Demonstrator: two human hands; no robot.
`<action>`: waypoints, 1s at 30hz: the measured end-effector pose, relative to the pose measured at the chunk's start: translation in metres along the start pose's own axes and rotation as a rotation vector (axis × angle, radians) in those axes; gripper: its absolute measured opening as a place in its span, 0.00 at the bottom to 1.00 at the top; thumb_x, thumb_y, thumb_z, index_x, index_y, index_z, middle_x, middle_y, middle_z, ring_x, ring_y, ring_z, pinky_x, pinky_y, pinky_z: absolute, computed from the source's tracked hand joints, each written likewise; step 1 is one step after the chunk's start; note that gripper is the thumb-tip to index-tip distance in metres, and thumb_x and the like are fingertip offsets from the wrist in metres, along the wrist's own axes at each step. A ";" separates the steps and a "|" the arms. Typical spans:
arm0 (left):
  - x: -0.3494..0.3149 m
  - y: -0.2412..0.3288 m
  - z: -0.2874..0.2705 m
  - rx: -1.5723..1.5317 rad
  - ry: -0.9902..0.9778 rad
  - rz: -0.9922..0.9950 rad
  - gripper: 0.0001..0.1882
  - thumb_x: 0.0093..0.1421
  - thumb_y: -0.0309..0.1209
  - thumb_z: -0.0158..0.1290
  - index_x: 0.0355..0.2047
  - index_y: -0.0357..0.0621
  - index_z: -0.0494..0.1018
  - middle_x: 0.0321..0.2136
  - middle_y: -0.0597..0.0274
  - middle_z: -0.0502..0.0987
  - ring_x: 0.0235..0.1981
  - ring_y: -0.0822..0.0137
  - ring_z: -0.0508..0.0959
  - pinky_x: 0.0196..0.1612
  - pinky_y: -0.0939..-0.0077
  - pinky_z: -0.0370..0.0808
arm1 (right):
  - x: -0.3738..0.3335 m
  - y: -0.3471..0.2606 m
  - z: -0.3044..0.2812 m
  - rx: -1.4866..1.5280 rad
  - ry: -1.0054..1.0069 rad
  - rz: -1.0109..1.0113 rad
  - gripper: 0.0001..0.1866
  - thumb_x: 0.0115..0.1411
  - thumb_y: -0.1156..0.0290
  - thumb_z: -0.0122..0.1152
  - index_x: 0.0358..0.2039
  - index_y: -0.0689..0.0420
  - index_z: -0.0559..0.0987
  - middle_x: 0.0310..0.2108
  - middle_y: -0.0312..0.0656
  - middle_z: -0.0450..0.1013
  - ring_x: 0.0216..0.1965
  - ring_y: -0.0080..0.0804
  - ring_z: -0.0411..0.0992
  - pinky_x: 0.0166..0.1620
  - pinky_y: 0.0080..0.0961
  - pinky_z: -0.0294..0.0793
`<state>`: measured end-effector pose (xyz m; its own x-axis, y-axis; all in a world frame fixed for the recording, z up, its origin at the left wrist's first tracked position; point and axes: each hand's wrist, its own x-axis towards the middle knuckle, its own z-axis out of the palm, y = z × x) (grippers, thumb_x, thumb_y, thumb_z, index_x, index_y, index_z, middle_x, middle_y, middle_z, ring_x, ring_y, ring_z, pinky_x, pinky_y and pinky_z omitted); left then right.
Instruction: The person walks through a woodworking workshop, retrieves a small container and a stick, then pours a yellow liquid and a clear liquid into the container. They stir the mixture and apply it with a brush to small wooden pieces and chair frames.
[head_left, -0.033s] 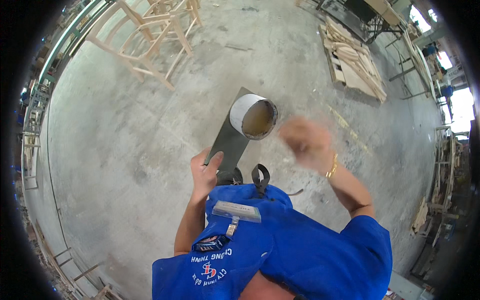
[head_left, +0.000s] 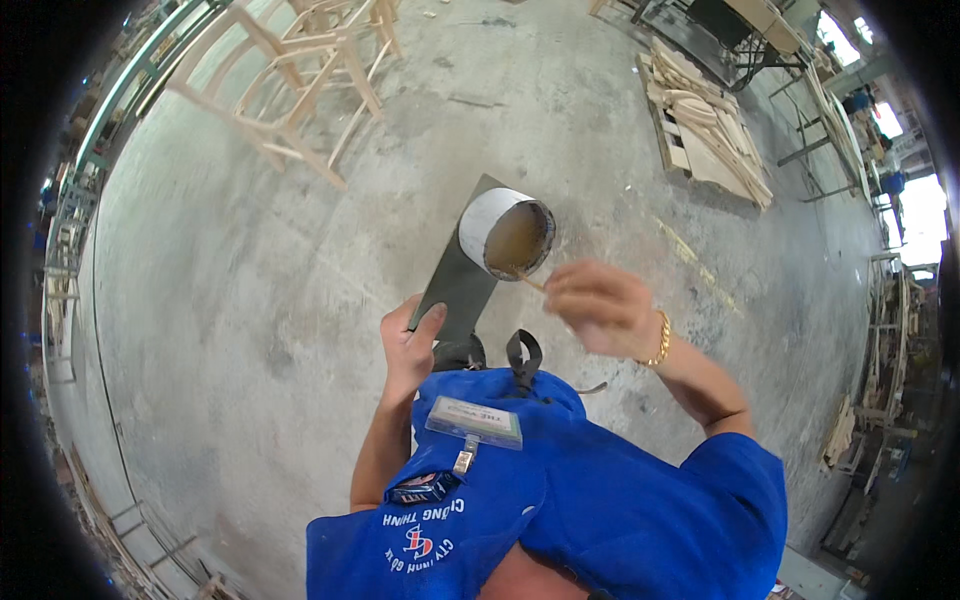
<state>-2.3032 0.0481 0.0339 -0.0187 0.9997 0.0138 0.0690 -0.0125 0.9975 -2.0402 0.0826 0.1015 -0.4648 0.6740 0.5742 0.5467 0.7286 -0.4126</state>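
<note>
My left hand (head_left: 408, 345) grips the near end of a flat dark green board (head_left: 455, 290), its thumb on top. On the board's far part sits a white can (head_left: 482, 228), its open mouth tilted toward the right. Brownish-yellow contents (head_left: 518, 240) show inside the dark, stained rim. Just right of the can, my right hand (head_left: 605, 305) pinches a thin wooden stick (head_left: 530, 282). The stick's tip meets the can's near rim; whether it dips into the contents I cannot tell. A gold bracelet (head_left: 662, 338) circles my right wrist.
Unfinished wooden chair frames (head_left: 290, 90) stand on the concrete floor (head_left: 250, 260) at the far left. A pallet (head_left: 680, 150) stacked with cut wooden pieces lies at the far right. Metal racks (head_left: 820, 130) line the right side, and a long rail (head_left: 130, 100) runs along the left.
My right hand, blurred in the other frame, is now slightly lower and nearer the can's rim, with the stick in plain sight. My left hand, board and can stay put.
</note>
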 end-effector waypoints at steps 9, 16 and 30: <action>0.314 0.007 0.072 0.014 -0.243 0.052 0.11 0.58 0.29 0.51 0.24 0.33 0.71 0.15 0.69 0.66 0.19 0.79 0.62 0.21 0.81 0.58 | 0.164 0.238 -0.042 -0.101 -0.026 0.252 0.09 0.51 0.77 0.53 0.32 0.55 0.79 0.32 0.43 0.75 0.33 0.40 0.74 0.36 0.30 0.74; 0.529 -0.009 0.148 0.133 -0.330 0.138 0.13 0.58 0.30 0.51 0.20 0.34 0.69 0.14 0.69 0.64 0.17 0.79 0.61 0.19 0.80 0.56 | 0.239 0.429 -0.051 -0.111 -0.030 0.190 0.09 0.51 0.75 0.55 0.33 0.54 0.79 0.35 0.42 0.75 0.35 0.41 0.74 0.37 0.31 0.75; 0.907 0.000 0.308 0.083 -0.196 0.044 0.12 0.58 0.31 0.52 0.28 0.32 0.74 0.15 0.69 0.68 0.19 0.78 0.63 0.21 0.79 0.60 | 0.440 0.824 -0.100 -0.293 0.039 -0.047 0.12 0.48 0.76 0.60 0.35 0.57 0.78 0.35 0.41 0.74 0.34 0.34 0.74 0.35 0.27 0.75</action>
<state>-2.0134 0.9606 0.0253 0.1798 0.9831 0.0357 0.1472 -0.0627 0.9871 -1.7247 0.9670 0.0843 -0.4708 0.6309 0.6167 0.7053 0.6891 -0.1665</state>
